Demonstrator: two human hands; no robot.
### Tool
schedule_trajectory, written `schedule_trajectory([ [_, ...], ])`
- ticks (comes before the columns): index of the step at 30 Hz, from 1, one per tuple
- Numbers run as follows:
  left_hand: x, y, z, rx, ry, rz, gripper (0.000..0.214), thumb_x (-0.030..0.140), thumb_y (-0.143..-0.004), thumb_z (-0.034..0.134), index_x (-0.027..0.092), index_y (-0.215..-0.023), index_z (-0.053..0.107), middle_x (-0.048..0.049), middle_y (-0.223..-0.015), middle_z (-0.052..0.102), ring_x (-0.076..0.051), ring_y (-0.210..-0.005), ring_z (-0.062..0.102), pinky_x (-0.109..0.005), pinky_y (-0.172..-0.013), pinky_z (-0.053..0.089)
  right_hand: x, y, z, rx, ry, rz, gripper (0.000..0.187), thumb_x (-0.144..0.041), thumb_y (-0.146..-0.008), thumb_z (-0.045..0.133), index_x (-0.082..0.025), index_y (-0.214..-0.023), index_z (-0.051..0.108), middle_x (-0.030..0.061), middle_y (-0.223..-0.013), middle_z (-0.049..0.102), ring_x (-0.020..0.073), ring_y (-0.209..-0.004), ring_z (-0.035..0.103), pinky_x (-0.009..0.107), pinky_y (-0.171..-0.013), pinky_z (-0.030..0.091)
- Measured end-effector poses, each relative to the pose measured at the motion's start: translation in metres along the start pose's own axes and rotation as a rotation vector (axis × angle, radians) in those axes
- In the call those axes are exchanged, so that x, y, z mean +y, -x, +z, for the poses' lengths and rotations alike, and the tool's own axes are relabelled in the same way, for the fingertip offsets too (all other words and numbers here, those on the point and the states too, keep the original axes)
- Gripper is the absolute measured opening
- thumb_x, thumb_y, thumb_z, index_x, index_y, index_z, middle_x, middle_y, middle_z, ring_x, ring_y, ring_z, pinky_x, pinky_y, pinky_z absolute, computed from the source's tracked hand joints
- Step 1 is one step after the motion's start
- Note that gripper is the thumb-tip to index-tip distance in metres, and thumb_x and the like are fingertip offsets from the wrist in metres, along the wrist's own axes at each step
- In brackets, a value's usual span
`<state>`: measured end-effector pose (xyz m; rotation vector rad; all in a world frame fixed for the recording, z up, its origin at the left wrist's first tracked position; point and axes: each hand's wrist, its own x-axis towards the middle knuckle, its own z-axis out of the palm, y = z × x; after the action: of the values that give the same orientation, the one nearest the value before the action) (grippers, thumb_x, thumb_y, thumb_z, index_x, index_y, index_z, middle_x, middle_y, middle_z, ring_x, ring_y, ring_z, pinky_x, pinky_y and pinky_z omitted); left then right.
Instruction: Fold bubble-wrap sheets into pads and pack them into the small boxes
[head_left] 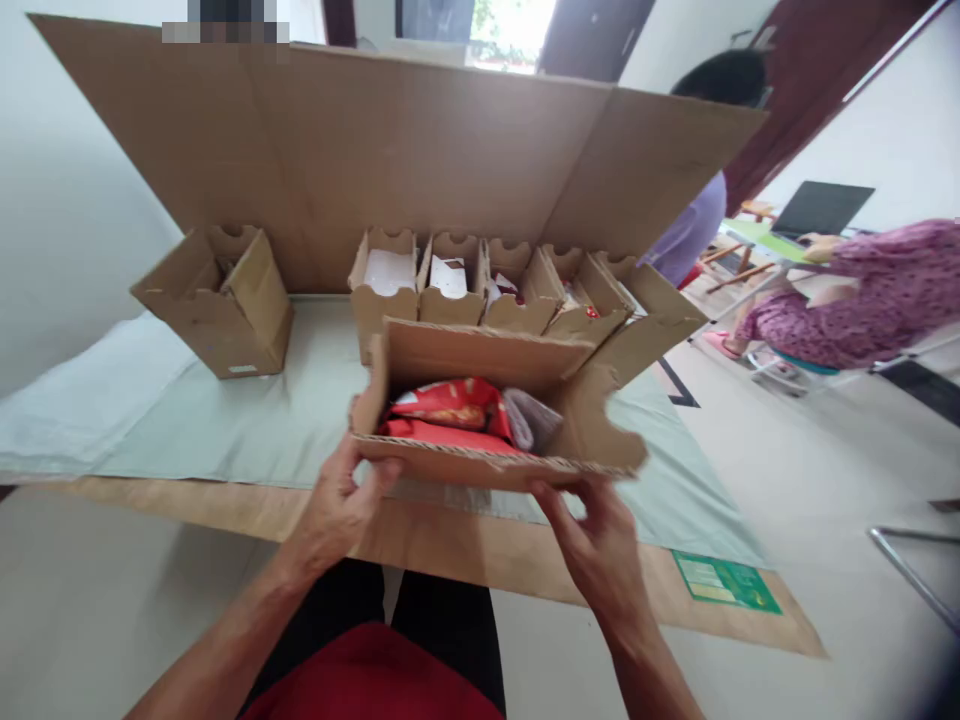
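Note:
Between my two hands is an open cardboard box (480, 350), long and narrow, with a curved notch in its right end wall. My left hand (341, 510) grips its near left corner, thumb on the near wall. At the lower right of the same wall, my right hand (596, 530) holds on with its thumb in front; some fingers are hidden under the box. Inside lie a red printed packet (457, 410) and a folded grey cloth-like piece (531, 418). The box is slightly tilted toward me, in front of a row of similar boxes.
Several notched cardboard boxes (454, 315) with papers and packets stand along a tall cardboard panel (420, 150). Another cardboard box (247, 320) stands apart at left. A pale green cloth (322, 400) covers the table. At right sit a person in patterned purple (862, 300) and a laptop (821, 208).

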<state>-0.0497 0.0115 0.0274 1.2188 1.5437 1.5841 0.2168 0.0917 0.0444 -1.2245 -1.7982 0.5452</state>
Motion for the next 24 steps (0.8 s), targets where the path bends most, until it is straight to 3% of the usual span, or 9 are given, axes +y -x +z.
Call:
schedule_trajectory([
  [3, -0.008, 0.011, 0.016, -0.115, 0.053, -0.029, 0.048, 0.052, -0.096, 0.065, 0.022, -0.133, 0.064, -0.0099, -0.134, 0.070, -0.026, -0.124, 0.064, -0.038, -0.110, 0.049, 0.015, 0.028, -0.023, 0.092, 0.132, 0.006, 0.038, -0.058, -0.090, 0.069, -0.020, -0.083, 0.072, 0.0064, -0.073, 0.074, 0.0230, -0.063, 0.070, 0.029, -0.048, 0.050],
  [6, -0.016, 0.020, 0.004, -0.115, 0.057, -0.069, 0.041, 0.054, -0.096, 0.065, 0.021, -0.120, 0.070, -0.0089, -0.121, 0.074, -0.025, -0.112, 0.068, -0.036, -0.100, 0.054, 0.013, 0.041, -0.020, 0.068, 0.155, -0.032, 0.039, -0.059, -0.090, 0.071, -0.020, -0.085, 0.074, 0.0072, -0.074, 0.075, 0.0236, -0.062, 0.070, 0.030, -0.048, 0.052],
  [10, -0.024, 0.016, -0.046, 0.018, 0.069, -0.040, 0.041, 0.057, -0.088, 0.074, 0.021, -0.107, 0.072, -0.0083, -0.109, 0.077, -0.026, -0.108, 0.070, -0.039, -0.104, 0.054, -0.010, 0.033, 0.025, -0.016, 0.037, -0.065, 0.033, -0.053, -0.094, 0.069, -0.020, -0.094, 0.074, 0.0083, -0.082, 0.075, 0.0233, -0.069, 0.070, 0.029, -0.051, 0.054],
  [13, -0.035, -0.007, -0.092, 0.131, 0.061, 0.019, 0.046, 0.056, -0.083, 0.079, 0.021, -0.111, 0.071, -0.0082, -0.109, 0.077, -0.027, -0.110, 0.070, -0.041, -0.105, 0.054, -0.030, 0.027, 0.074, -0.102, -0.123, -0.092, 0.025, -0.042, -0.097, 0.065, -0.021, -0.109, 0.071, 0.0080, -0.093, 0.073, 0.0227, -0.078, 0.070, 0.030, -0.059, 0.059],
  [15, -0.043, -0.032, -0.119, 0.185, 0.070, 0.074, 0.050, 0.053, -0.082, 0.081, 0.022, -0.120, 0.069, -0.0085, -0.117, 0.076, -0.028, -0.119, 0.067, -0.042, -0.109, 0.052, -0.041, 0.030, 0.105, -0.174, -0.200, -0.117, 0.033, -0.033, -0.097, 0.063, -0.023, -0.128, 0.065, 0.0105, -0.110, 0.072, 0.0243, -0.091, 0.071, 0.034, -0.068, 0.064],
  [17, -0.051, -0.060, -0.139, 0.228, 0.090, 0.134, 0.059, 0.051, -0.081, 0.082, 0.023, -0.130, 0.064, -0.0095, -0.130, 0.072, -0.029, -0.130, 0.062, -0.045, -0.115, 0.047, -0.049, 0.039, 0.129, -0.240, -0.212, -0.166, 0.054, -0.026, -0.095, 0.063, -0.024, -0.148, 0.052, 0.0146, -0.135, 0.064, 0.0279, -0.111, 0.069, 0.042, -0.083, 0.066],
  [19, -0.057, -0.082, -0.150, 0.287, 0.096, 0.175, 0.073, 0.052, -0.081, 0.081, 0.024, -0.143, 0.055, -0.0118, -0.143, 0.065, -0.031, -0.139, 0.056, -0.048, -0.121, 0.042, -0.053, 0.049, 0.144, -0.312, -0.178, -0.259, 0.068, -0.020, -0.093, 0.061, -0.026, -0.157, 0.042, 0.0158, -0.151, 0.053, 0.0313, -0.130, 0.061, 0.049, -0.098, 0.062],
  [21, -0.061, -0.089, -0.150, 0.378, 0.062, 0.161, 0.085, 0.055, -0.083, 0.078, 0.025, -0.154, 0.043, -0.0146, -0.154, 0.056, -0.032, -0.147, 0.049, -0.051, -0.124, 0.037, -0.050, 0.054, 0.147, -0.361, -0.142, -0.344, 0.065, -0.016, -0.093, 0.059, -0.029, -0.155, 0.044, 0.0137, -0.154, 0.052, 0.0320, -0.137, 0.056, 0.053, -0.107, 0.056],
  [24, -0.068, -0.065, -0.130, 0.490, -0.051, 0.049, 0.081, 0.054, -0.092, 0.068, 0.029, -0.161, 0.033, -0.0154, -0.166, 0.041, -0.032, -0.154, 0.039, -0.053, -0.125, 0.034, -0.033, 0.042, 0.142, -0.304, -0.127, -0.305, 0.053, -0.020, -0.096, 0.059, -0.031, -0.148, 0.051, 0.0126, -0.147, 0.057, 0.0312, -0.134, 0.059, 0.055, -0.108, 0.055],
])
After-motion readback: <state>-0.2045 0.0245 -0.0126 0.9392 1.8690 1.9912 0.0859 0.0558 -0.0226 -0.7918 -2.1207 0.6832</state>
